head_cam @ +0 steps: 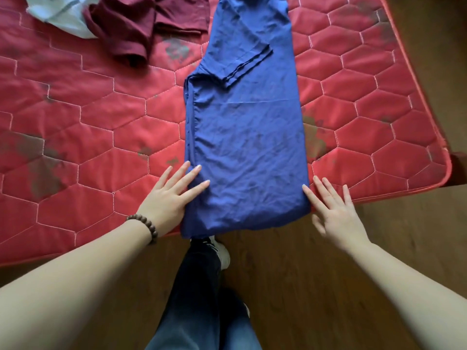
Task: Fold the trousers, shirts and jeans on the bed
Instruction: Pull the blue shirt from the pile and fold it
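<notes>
A blue short-sleeved shirt [247, 127] lies lengthwise on the red quilted mattress [96, 127], folded into a long narrow strip with one sleeve folded across it. Its near end reaches the mattress's front edge. My left hand [171, 195] lies flat with straight fingers, their tips resting on the shirt's near left edge. My right hand [333, 210] is spread flat beside the shirt's near right corner, its forefinger touching the cloth. Neither hand grips anything.
A crumpled maroon garment [141, 26] and a pale blue-white garment [60, 13] lie at the far left of the mattress. The mattress's corner [444, 162] is at the right, with wooden floor [328, 286] beyond. My legs in jeans stand below the shirt.
</notes>
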A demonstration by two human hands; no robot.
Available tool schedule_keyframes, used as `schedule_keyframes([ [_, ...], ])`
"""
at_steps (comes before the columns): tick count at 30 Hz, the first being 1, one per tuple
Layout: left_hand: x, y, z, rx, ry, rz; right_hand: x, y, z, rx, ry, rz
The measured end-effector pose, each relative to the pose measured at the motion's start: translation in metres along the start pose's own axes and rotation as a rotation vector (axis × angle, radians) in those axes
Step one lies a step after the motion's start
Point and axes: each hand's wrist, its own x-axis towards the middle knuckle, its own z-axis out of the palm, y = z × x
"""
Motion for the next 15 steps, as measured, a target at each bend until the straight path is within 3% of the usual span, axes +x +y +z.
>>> schedule_keyframes([
  [5, 0.008, 0.003, -0.004, 0.012, -0.04, 0.213, 0.016, -0.018, -0.004, -0.023, 0.077, -0.195],
  [9, 0.023, 0.001, -0.032, -0.203, -0.047, 0.186, 0.033, -0.035, -0.035, 0.144, 0.066, -0.34],
  [11, 0.039, -0.006, -0.05, -0.583, -0.074, 0.022, 0.049, -0.034, -0.058, 0.401, -0.103, -0.23],
  [13, 0.067, -0.019, -0.074, -1.071, -0.113, -0.253, 0.075, -0.027, -0.084, 0.758, -0.246, 0.003],
  [15, 0.1, -0.037, -0.081, -1.294, -0.108, -0.538, 0.11, -0.018, -0.101, 1.074, -0.258, 0.24],
])
